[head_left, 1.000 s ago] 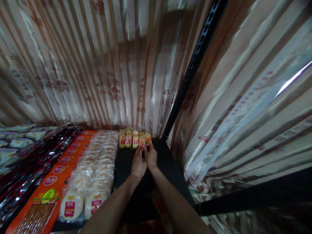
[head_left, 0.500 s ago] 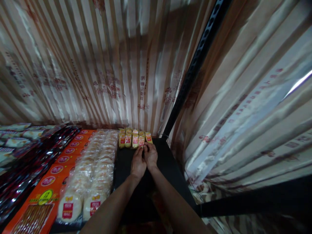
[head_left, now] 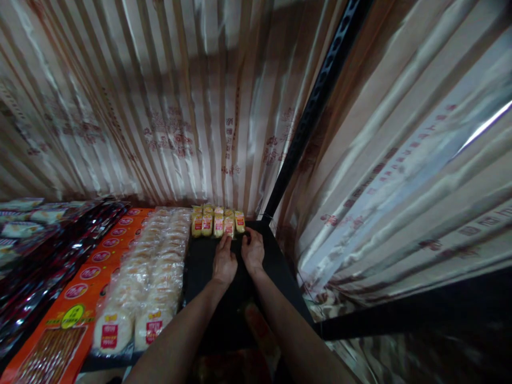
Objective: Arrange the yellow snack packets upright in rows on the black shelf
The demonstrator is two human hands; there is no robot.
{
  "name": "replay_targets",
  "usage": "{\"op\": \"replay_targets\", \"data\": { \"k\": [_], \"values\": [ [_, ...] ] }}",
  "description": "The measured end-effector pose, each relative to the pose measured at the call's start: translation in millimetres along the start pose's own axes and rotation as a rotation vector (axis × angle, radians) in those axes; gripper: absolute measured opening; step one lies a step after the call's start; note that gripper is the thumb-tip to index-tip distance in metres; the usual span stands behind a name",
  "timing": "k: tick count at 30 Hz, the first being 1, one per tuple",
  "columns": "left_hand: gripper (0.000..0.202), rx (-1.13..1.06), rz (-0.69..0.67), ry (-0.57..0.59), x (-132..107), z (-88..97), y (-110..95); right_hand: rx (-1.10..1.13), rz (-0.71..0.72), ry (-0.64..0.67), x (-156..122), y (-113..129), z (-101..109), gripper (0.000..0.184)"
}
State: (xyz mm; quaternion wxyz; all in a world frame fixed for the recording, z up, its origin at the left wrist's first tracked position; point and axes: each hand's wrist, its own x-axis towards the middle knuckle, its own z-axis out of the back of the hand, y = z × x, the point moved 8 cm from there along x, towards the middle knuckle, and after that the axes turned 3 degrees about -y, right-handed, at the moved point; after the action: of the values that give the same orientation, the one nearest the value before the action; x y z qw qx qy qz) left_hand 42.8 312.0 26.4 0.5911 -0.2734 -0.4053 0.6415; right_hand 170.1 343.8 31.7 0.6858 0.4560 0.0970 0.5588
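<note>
Small yellow-wrapped snack packs with red labels (head_left: 207,224) stand in a short row at the back of a black shelf (head_left: 200,277). My left hand (head_left: 224,262) reaches forward with its fingers stretched out, the tips touching the front of one yellow pack (head_left: 229,224). Beside the rightmost pack (head_left: 239,220), my right hand (head_left: 253,250) has curved fingers with a gap between them and the thumb. No item shows in that gap. Whether its fingertips touch the pack is hard to tell.
Left of the yellow packs run two rows of clear-wrapped round flat breads (head_left: 114,330), then orange snack bags (head_left: 60,333) and dark shiny packets (head_left: 60,256). A black slotted post (head_left: 304,141) rises at the shelf's back right corner. Printed curtains (head_left: 168,133) hang behind and to the right.
My hands have moved apart: the right one shifted right, beside the end pack, while the left now lies against the front of a pack. The rightmost pack sits straighter in the row.
</note>
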Motion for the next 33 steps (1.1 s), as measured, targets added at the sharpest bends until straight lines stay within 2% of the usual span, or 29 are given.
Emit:
{"op": "replay_targets", "data": {
  "k": [4, 7, 13, 17, 22, 26, 30, 33],
  "values": [
    [0.047, 0.105, -0.011, -0.040, -9.3, 9.3, -9.2, 0.042, -0.016, 0.039, -7.8, -4.3, 16.9, 0.034],
    [0.038, 0.226, 0.043, -0.042, -23.0, 15.5, -13.7, 0.095, -0.015, 0.116, -22.8, -7.4, 36.3, 0.033],
    [0.029, 0.402, 0.108, 0.103, -55.0, 19.9, -18.9, 0.078, 0.047, 0.290, -73.0, -0.4, 86.3, 0.030],
    [0.029, 0.461, 0.118, 0.161, -72.1, 26.7, -21.3, -0.145, 0.134, 0.433, -115.1, 5.8, 104.2, 0.035],
    [0.025, 0.414, 0.116, 0.263, -91.7, 24.8, -23.2, -0.399, 0.246, 0.485, -147.4, 9.0, 108.3, 0.035],
    [0.022, 0.353, 0.109, 0.333, -99.4, 18.7, -23.7, -0.392, 0.219, 0.482, -147.4, 11.0, 105.8, 0.032],
    [0.026, 0.304, 0.094, 0.306, -92.8, 17.9, -29.5, -0.322, 0.199, 0.412, -132.8, 15.4, 102.9, 0.035],
    [0.027, 0.269, 0.045, 0.217, -80.7, 21.9, -40.1, -0.269, 0.195, 0.320, -118.5, 17.1, 98.3, 0.038]
  ]
}}
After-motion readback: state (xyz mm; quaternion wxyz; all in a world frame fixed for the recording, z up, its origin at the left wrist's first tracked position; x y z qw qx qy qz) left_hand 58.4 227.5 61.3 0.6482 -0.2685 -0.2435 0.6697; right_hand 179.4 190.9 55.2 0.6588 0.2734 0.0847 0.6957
